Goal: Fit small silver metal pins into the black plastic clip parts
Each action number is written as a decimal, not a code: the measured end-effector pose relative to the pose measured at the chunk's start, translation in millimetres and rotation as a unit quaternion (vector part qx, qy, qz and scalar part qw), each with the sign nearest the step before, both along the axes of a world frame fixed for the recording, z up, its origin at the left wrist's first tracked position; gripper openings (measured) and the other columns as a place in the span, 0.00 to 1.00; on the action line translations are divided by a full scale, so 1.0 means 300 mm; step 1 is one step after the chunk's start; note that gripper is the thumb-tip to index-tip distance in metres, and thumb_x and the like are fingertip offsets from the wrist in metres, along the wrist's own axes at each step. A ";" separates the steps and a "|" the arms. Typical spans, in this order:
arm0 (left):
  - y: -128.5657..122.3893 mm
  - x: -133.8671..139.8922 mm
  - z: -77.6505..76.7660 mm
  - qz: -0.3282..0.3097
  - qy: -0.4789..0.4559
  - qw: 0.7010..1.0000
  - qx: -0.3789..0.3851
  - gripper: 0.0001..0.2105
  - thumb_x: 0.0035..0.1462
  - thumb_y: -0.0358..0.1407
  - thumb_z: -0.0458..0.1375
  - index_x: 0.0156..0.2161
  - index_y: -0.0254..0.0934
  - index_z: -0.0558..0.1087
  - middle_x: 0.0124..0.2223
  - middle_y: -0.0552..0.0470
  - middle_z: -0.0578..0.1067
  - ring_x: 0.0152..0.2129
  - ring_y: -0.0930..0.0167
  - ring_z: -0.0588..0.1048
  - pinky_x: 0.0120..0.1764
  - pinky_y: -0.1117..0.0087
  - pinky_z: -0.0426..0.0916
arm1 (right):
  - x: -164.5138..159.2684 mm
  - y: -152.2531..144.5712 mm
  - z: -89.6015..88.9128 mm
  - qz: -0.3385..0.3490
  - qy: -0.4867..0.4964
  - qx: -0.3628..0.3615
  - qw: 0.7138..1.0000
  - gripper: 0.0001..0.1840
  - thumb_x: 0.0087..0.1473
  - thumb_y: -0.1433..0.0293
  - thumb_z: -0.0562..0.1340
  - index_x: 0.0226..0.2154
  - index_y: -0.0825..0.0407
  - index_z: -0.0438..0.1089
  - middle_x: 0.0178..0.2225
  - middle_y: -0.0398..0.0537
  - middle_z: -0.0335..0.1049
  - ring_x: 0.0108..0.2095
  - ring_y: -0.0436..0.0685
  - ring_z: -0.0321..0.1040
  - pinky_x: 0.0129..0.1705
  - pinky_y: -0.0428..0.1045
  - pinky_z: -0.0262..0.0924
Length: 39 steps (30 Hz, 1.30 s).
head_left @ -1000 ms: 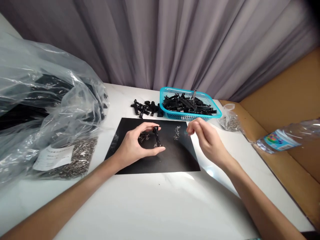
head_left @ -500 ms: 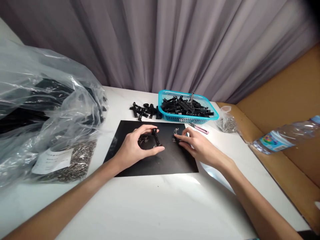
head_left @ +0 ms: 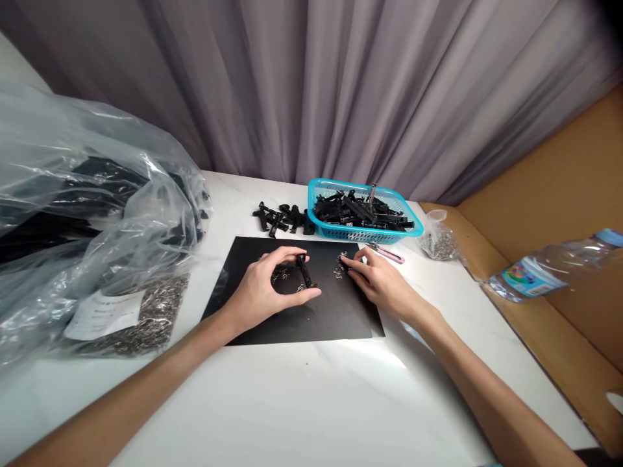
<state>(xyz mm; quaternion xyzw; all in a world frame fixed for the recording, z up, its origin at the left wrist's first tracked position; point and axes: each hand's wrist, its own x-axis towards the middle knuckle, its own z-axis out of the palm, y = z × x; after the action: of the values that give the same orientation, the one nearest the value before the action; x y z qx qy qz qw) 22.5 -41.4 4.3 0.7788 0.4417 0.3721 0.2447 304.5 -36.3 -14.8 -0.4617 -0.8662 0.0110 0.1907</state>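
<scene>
My left hand (head_left: 257, 285) holds a slim black plastic part (head_left: 305, 271) by its two ends, between the thumb and fingertips, above a black mat (head_left: 311, 324). On the mat's right side, the fingertips of my right hand (head_left: 382, 279) touch down at a small group of thin metal pieces (head_left: 338, 269), perhaps little springs. Its thumb and index finger are slightly apart, with nothing visible between them. More of these metal pieces (head_left: 280, 275) lie behind my left hand, partly hidden by it.
Behind the mat stands a blue basket (head_left: 318, 224) full of black parts, with loose black parts (head_left: 277, 217) to its left. Pink-handled snips (head_left: 389, 254) lie before it. Bags of metal pieces (head_left: 160, 311) (head_left: 440, 245) sit at both sides. A plastic bottle (head_left: 535, 275) lies right.
My right hand has shifted slightly at the metal pieces, and its thumb and index fingertips are closer together. My left hand still holds the black part in nearly the same place.
</scene>
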 end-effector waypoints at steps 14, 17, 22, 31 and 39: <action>0.001 -0.002 -0.003 0.000 0.012 1.000 0.002 0.29 0.49 0.52 0.71 0.54 0.44 0.72 0.52 0.50 0.81 0.50 0.59 0.80 0.56 0.54 0.75 | 0.003 0.030 -0.018 -0.036 0.133 -0.038 0.990 0.07 0.69 0.70 0.56 0.40 0.50 0.69 0.41 0.50 0.73 0.36 0.56 0.68 0.38 0.51 0.59; 0.000 -0.001 -0.002 -0.001 0.013 1.000 0.003 0.30 0.49 0.53 0.71 0.54 0.44 0.72 0.52 0.50 0.81 0.50 0.59 0.80 0.55 0.54 0.76 | 0.010 0.040 -0.022 -0.027 0.148 -0.063 0.987 0.06 0.68 0.69 0.57 0.40 0.50 0.70 0.41 0.50 0.74 0.37 0.57 0.69 0.39 0.51 0.61; -0.001 0.001 -0.005 -0.006 0.018 1.000 0.004 0.30 0.49 0.53 0.71 0.54 0.45 0.72 0.53 0.50 0.81 0.50 0.59 0.80 0.56 0.54 0.75 | 0.013 0.042 -0.007 -0.033 0.190 -0.081 0.978 0.09 0.69 0.66 0.57 0.42 0.50 0.73 0.40 0.50 0.74 0.38 0.58 0.71 0.41 0.53 0.63; 0.001 0.002 -0.009 -0.009 0.026 1.000 0.009 0.31 0.49 0.55 0.70 0.54 0.45 0.72 0.53 0.50 0.81 0.50 0.58 0.80 0.56 0.54 0.75 | -0.025 0.016 -0.004 -0.013 0.048 -0.009 0.999 0.21 0.71 0.61 0.54 0.60 0.47 0.73 0.47 0.56 0.67 0.43 0.62 0.70 0.46 0.59 0.68; -0.006 0.000 -0.015 -0.011 0.051 0.998 0.035 0.30 0.50 0.54 0.71 0.55 0.46 0.72 0.52 0.51 0.80 0.49 0.60 0.79 0.55 0.56 0.74 | -0.041 0.019 0.007 -0.021 0.169 0.021 0.985 0.10 0.71 0.67 0.55 0.43 0.48 0.72 0.43 0.52 0.71 0.42 0.59 0.70 0.44 0.54 0.66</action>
<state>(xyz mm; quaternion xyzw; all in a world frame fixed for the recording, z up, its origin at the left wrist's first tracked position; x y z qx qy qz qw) 22.4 -43.2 -0.2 0.8095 0.4323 0.3442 0.1985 292.1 -30.7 -12.7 -0.4671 -0.8115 0.0668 0.3446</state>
